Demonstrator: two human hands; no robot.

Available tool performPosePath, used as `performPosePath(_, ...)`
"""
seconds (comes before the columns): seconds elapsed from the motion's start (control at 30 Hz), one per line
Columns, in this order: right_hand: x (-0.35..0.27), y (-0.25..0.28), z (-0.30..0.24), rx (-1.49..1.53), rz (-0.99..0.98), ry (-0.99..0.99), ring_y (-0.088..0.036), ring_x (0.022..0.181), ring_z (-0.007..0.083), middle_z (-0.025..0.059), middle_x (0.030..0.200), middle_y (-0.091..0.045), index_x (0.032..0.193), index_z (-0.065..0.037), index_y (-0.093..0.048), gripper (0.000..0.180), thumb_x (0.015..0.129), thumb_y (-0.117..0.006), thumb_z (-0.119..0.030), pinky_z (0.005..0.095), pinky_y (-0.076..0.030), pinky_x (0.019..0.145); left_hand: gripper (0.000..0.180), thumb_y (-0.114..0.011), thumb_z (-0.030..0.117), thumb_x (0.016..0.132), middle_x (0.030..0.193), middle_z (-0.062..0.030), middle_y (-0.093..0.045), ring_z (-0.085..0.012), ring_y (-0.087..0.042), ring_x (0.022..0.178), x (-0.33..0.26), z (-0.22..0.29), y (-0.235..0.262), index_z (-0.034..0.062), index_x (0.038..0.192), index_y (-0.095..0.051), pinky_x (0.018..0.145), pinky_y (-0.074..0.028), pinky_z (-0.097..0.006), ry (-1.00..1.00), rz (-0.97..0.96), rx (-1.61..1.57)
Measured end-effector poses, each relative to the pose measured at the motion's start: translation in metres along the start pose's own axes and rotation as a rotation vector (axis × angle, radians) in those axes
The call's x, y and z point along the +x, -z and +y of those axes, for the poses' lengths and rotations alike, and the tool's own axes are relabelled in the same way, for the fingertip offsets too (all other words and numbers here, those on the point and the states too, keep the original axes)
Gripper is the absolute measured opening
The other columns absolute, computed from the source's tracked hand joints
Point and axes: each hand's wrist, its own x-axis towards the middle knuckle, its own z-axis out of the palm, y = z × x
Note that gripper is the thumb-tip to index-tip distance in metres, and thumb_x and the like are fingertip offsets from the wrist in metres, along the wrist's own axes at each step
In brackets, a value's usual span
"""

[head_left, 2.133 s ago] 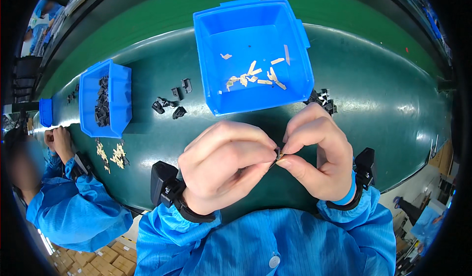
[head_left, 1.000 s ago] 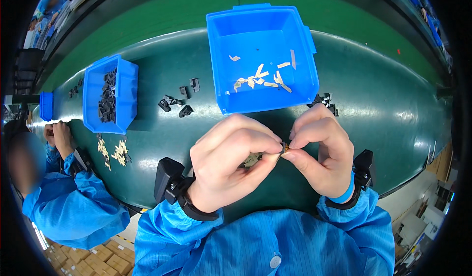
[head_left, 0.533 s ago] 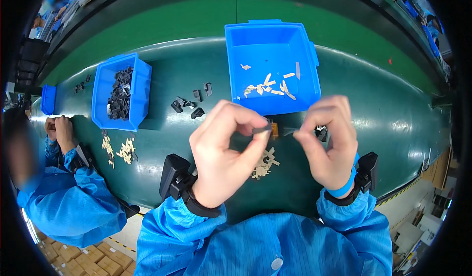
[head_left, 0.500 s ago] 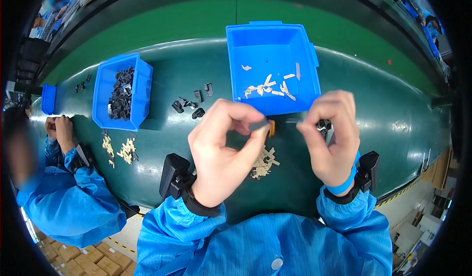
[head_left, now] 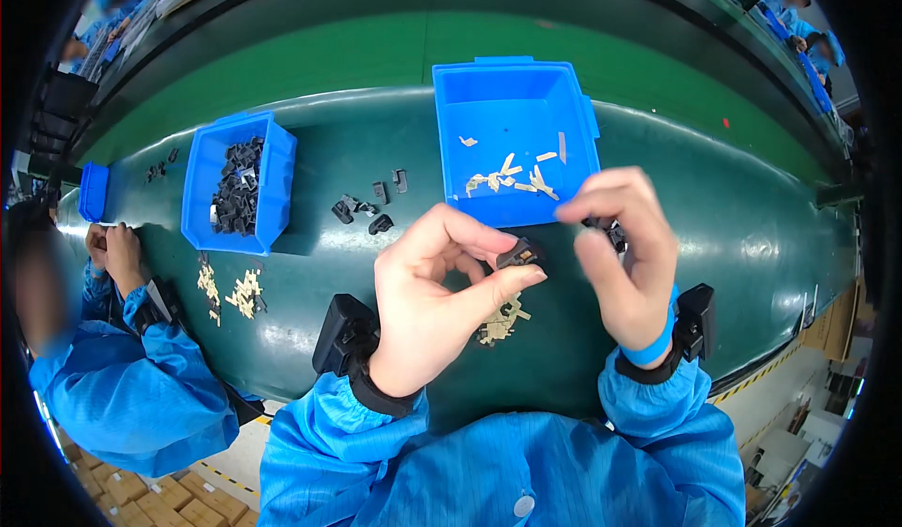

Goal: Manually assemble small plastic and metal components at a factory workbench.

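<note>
My left hand (head_left: 442, 297) pinches a small black plastic part (head_left: 520, 253) between thumb and fingertips, above the bench. To its right, my right hand (head_left: 628, 255) is raised and slightly blurred, thumb and forefinger apart, with nothing visible between them. Some black parts (head_left: 615, 236) show behind its fingers, apparently on the bench. Below the held part lies a pile of pale strips (head_left: 505, 322), partly covered by my left hand. Just beyond my hands stands a blue bin (head_left: 517, 209) with several pale strips (head_left: 526, 178) scattered in it.
Several loose black parts (head_left: 380, 224) lie left of the bin on the green bench (head_left: 723, 208). Farther left, another blue bin (head_left: 282, 184) holds many black parts (head_left: 237, 193). A co-worker's hands (head_left: 115, 250) are at the far left, near more pale strips (head_left: 246, 292).
My right hand has opened its pinch, and the thin strip at its fingertips no longer shows. My left hand has shifted slightly right and down; the orange piece beside its fingers is out of sight.
</note>
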Motion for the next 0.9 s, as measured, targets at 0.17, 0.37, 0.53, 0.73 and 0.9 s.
performPosePath(0.17,-0.020,-0.016,-0.002,0.664,-0.235,-0.360,-0.045,0.081,0.0095,-0.0002,0.091,-0.052,0.096,-0.006,-0.056,0.023,0.079,-0.069,-0.015,0.0238,-0.037,0.072,0.028,-0.079,-0.003,0.071,0.086,-0.0081,-0.063,-0.0128,-0.064,0.077,0.000,-0.001,-0.003,-0.0009,0.089,-0.057,0.064,-0.050,-0.022,0.012,-0.053,0.012)
performPosePath(0.37,-0.024,-0.020,0.003,1.005,-0.224,-0.408,-0.044,0.082,0.0069,-0.0025,0.089,-0.048,0.096,-0.007,-0.052,0.020,0.081,-0.066,-0.003,0.0236,-0.038,0.076,0.023,-0.076,-0.003,0.071,0.081,-0.0065,-0.067,-0.0101,-0.064,0.073,0.000,-0.009,-0.006,-0.0004,0.090,-0.062,0.057,-0.050,-0.021,-0.105,-0.095,0.187)
performPosePath(0.53,-0.023,-0.017,0.009,1.147,-0.225,-0.388,-0.047,0.083,0.0087,-0.0014,0.087,-0.049,0.091,-0.007,-0.052,0.020,0.081,-0.068,-0.001,0.0246,-0.039,0.078,0.024,-0.072,-0.008,0.074,0.089,-0.0092,-0.067,-0.0119,-0.065,0.077,0.002,-0.007,-0.006,-0.0017,0.094,-0.063,0.059,-0.051,-0.021,-0.070,-0.193,0.019)
performPosePath(0.73,-0.022,-0.012,0.012,1.282,-0.313,-0.365,-0.052,0.087,0.0121,0.0008,0.089,-0.052,0.089,-0.008,-0.053,0.024,0.078,-0.071,0.002,0.0280,-0.041,0.082,0.024,-0.076,-0.001,0.075,0.089,-0.0129,-0.063,-0.0164,-0.062,0.077,0.003,-0.008,-0.001,-0.0005,0.093,-0.060,0.070,-0.051,-0.027,-0.059,-0.314,-0.064)
performPosePath(0.9,-0.022,-0.012,0.012,1.318,-0.356,-0.338,-0.052,0.090,0.0123,0.0012,0.090,-0.053,0.089,-0.008,-0.053,0.023,0.079,-0.071,0.001,0.0293,-0.041,0.083,0.023,-0.073,-0.008,0.074,0.092,-0.0116,-0.065,-0.0151,-0.065,0.080,0.003,-0.010,-0.002,-0.0005,0.094,-0.066,0.067,-0.052,-0.025,-0.097,-0.304,-0.157)
